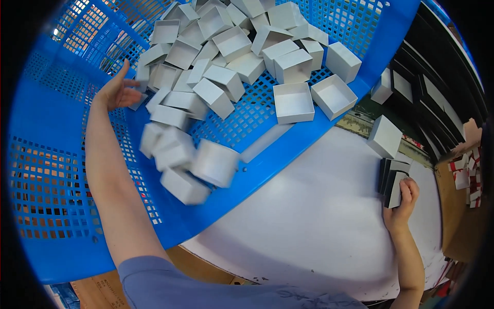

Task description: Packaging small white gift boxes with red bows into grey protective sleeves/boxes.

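Note:
A large blue plastic basket (51, 121) with perforated walls tips toward me, and a heap of small white open boxes (232, 44) fills its far part. My left hand (118, 93) is inside the basket at the heap's left edge, fingers apart, gripping nothing. Close to it, several white boxes (174, 147) are smeared by motion on the basket's near side. At the right, my right hand (401, 203) is closed around a small black-and-white box (393, 189). Dark pieces sit against that box, and I cannot tell whether they are separate.
Beneath the basket's right rim lies a white tabletop (309, 216). One white box (385, 137) stands at its far right, beyond my right hand. Black trays (437, 103) line the right side, some with white pieces. Red-and-white boxes (467, 175) lie at the far right.

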### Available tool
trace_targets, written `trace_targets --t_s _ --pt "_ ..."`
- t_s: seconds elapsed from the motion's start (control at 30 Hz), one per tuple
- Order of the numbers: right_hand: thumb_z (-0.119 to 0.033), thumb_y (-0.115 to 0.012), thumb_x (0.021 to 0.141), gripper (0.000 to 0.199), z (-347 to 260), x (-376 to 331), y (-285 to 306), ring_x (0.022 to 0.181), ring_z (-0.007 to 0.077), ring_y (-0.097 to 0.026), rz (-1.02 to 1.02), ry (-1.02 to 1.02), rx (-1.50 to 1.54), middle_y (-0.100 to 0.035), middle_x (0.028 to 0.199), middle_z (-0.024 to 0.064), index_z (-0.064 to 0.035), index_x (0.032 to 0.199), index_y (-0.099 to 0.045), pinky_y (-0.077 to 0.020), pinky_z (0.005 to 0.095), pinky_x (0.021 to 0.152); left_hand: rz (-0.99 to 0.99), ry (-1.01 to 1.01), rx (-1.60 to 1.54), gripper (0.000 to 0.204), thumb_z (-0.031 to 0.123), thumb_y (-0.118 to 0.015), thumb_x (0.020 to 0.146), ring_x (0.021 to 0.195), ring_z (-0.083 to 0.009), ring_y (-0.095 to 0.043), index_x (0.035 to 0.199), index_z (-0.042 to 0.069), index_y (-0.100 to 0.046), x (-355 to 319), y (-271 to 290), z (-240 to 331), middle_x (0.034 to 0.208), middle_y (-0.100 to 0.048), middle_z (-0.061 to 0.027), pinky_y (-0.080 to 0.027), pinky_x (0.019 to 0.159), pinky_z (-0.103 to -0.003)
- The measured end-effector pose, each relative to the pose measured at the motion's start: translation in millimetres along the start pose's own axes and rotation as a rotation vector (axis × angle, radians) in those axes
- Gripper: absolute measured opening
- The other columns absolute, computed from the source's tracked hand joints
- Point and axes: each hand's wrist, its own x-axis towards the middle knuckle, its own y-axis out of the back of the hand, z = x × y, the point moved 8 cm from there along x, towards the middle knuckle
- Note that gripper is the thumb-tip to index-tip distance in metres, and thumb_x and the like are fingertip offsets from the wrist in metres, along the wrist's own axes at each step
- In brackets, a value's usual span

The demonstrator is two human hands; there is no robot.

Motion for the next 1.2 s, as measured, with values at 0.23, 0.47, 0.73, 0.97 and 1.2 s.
trace_targets --t_s 0.23,0.47,0.73,0.97,1.2 --pt "0.007 -0.061 0.064 0.055 -6.0 3.7 0.7 0.099 0.0373 -0.048 0.003 0.022 -0.002 -0.044 0.109 0.0195 -0.0012 0.115 -0.043 -0.0419 0.0432 0.086 0.696 -0.465 -0.152 0.090 0.074 -0.036 0.080 0.120 -0.0254 -0.042 0.132 0.001 -0.042 121.0 115.6 -86.5 0.128 -0.048 -0.0150 -0.031 0.100 -0.035" --pt "0.003 -0.066 0.060 0.059 -3.0 5.5 -4.7 0.096 0.0364 -0.049 -0.013 0.072 -0.056 -0.045 0.105 0.0174 -0.0036 0.114 -0.044 -0.0434 0.0434 0.084 0.720 -0.487 -0.057 0.079 0.066 -0.033 0.086 0.113 -0.0261 -0.050 0.129 0.000 -0.046 124.3 26.8 -67.8 0.120 -0.057 -0.0131 -0.034 0.097 -0.034" --pt "0.000 -0.066 0.055 0.058 -19.6 12.3 2.4 0.096 0.0376 -0.050 0.049 0.169 -0.038 -0.048 0.106 0.0169 -0.0033 0.111 -0.052 -0.0457 0.0445 0.081 0.606 -0.897 -0.147 0.041 0.042 -0.060 0.081 0.072 -0.0310 -0.063 0.091 0.004 -0.069 89.6 -104.4 -4.6 0.076 -0.067 -0.0146 -0.047 0.068 -0.039" --pt "-0.001 -0.065 0.055 0.054 -21.0 11.3 8.2 0.096 0.0337 -0.051 0.088 0.130 0.002 -0.050 0.105 0.0134 -0.0048 0.108 -0.055 -0.0448 0.0421 0.080 0.783 -1.373 0.704 0.037 0.022 -0.056 0.081 0.107 -0.0347 -0.053 0.113 0.004 -0.058 25.6 -212.7 48.5 0.114 -0.059 -0.0174 -0.041 0.091 -0.040" --pt "-0.005 -0.062 0.057 0.045 -47.1 15.0 26.3 0.095 0.0285 -0.050 0.057 0.164 -0.008 -0.054 0.100 0.0076 -0.0063 0.102 -0.059 -0.0414 0.0393 0.082 0.164 -1.005 0.337 0.031 0.021 -0.059 0.083 0.099 -0.0221 -0.058 0.107 0.002 -0.062 -69.5 -239.4 81.1 0.112 -0.060 -0.0140 -0.044 0.082 -0.030"
